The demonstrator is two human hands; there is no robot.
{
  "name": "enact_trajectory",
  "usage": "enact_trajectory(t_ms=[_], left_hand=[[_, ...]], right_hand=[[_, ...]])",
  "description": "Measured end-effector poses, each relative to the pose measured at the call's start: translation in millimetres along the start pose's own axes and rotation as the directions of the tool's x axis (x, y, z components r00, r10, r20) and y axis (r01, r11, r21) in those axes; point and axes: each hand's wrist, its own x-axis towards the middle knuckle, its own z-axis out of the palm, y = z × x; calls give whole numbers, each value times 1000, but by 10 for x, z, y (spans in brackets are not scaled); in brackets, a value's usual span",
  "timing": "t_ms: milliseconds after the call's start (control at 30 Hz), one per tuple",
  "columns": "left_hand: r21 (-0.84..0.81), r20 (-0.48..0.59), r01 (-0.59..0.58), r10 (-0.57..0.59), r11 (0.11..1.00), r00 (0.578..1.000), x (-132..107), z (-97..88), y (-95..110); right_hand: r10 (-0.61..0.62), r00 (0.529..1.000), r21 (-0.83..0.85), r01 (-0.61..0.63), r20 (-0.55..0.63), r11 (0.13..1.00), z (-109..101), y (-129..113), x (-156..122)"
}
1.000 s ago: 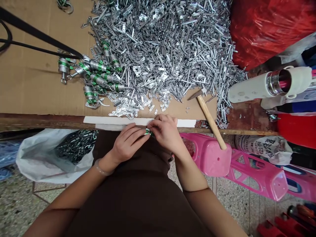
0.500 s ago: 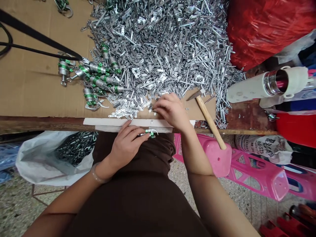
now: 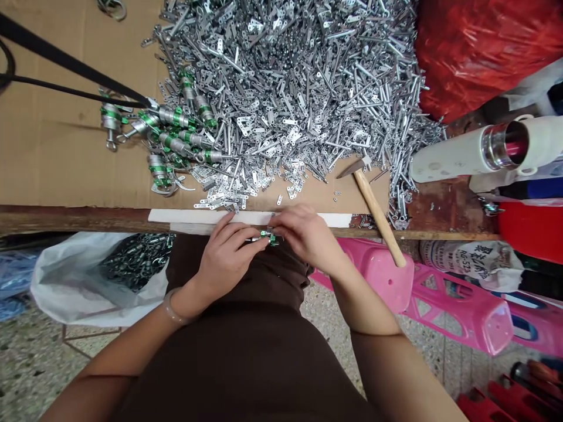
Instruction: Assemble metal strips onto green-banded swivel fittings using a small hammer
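Note:
My left hand (image 3: pixel 229 252) is closed on a small silver and green metal fitting (image 3: pixel 266 237), held just below the table's front edge. My right hand (image 3: pixel 305 234) meets it from the right, its fingers pinched against the same fitting; whatever small piece they carry is hidden. Both hands hover over my brown-clothed lap. On the cardboard (image 3: pixel 65 158) above lies a big heap of small silver plates and pins (image 3: pixel 299 82). A cluster of finished silver and green fittings (image 3: pixel 176 138) rests to the heap's left.
A wooden-handled hammer (image 3: pixel 373 202) lies at the table edge, right of my hands. A white flask (image 3: pixel 475 152) lies on its side at right, under a red bag (image 3: pixel 484 47). Pink plastic stools (image 3: pixel 440 293) stand below. A white bag of fittings (image 3: pixel 109 269) sits at left.
My right hand reached up to the loose plates at the heap's near edge, then came back down to the fitting. The left hand stayed put, holding the fitting.

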Motion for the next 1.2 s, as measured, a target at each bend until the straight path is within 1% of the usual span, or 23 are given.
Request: enact_trajectory(t_ms=[67, 100, 167, 233, 267, 333, 433, 567, 633, 800, 867, 933, 967, 1000, 1033, 1067, 1100, 1133, 1167, 1200], left_hand=[[2, -3, 11, -11, 1000, 1000, -1, 3, 1], [0, 0, 16, -16, 1000, 1000, -2, 5, 2], [-6, 2, 24, -24, 1000, 1000, -5, 8, 4], [-13, -2, 30, -30, 999, 1000, -11, 12, 5], [-15, -4, 32, -32, 999, 999, -14, 14, 6], [-17, -9, 33, -33, 999, 999, -21, 20, 8], [-17, -17, 42, -42, 999, 999, -27, 28, 10], [-24, -13, 59, -59, 998, 998, -26, 36, 12], [-34, -16, 58, -58, 998, 998, -25, 37, 13], [-44, -22, 49, -50, 998, 999, -16, 29, 11], [-41, -21, 47, -48, 998, 999, -10, 24, 12], [-46, -21, 52, -53, 998, 998, -5, 20, 14], [-50, -21, 55, -56, 997, 998, -3, 19, 15], [-55, -19, 56, -57, 997, 998, -1, 18, 14], [-58, -16, 55, -56, 997, 998, -1, 18, 14], [-60, -15, 55, -56, 997, 998, 0, 18, 12], [-59, -16, 53, -54, 997, 998, 0, 19, 11], [-57, -21, 53, -55, 997, 998, 1, 20, 11], [-53, -25, 55, -56, 997, 998, 1, 21, 11], [-49, -30, 56, -57, 997, 998, 1, 22, 13]], right_hand=[[93, 992, 45, -90, -89, 995, 142, -55, -126], [148, 977, 78, -138, -152, 987, 213, -83, -164], [267, 926, 146, -235, -268, 961, 343, -142, -203], [363, 869, 189, -316, -335, 930, 447, -200, -210], [396, 849, 203, -344, -350, 917, 486, -227, -209], [437, 823, 225, -377, -363, 898, 538, -272, -207], [504, 777, 255, -436, -376, 863, 575, -311, -212], [567, 712, 216, -529, -413, 821, 614, -294, -219], [575, 695, 180, -558, -431, 810, 632, -265, -216], [578, 698, 125, -587, -423, 800, 695, -268, -190], [568, 701, 121, -579, -431, 807, 698, -286, -182], [537, 700, 128, -548, -471, 827, 628, -238, -177], [515, 680, 126, -536, -522, 835, 553, -168, -175], [490, 639, 110, -538, -594, 836, 451, -59, -171], [467, 586, 89, -557, -663, 826, 325, 87, -164], [429, 499, 50, -607, -754, 793, 185, 263, -156], [406, 434, 5, -678, -804, 735, 39, 456, -145], [421, 390, -18, -751, -819, 660, -99, 649, -134], [469, 414, -53, -791, -780, 610, -221, 823, -124], [489, 476, -95, -780, -731, 618, -315, 959, -116]])
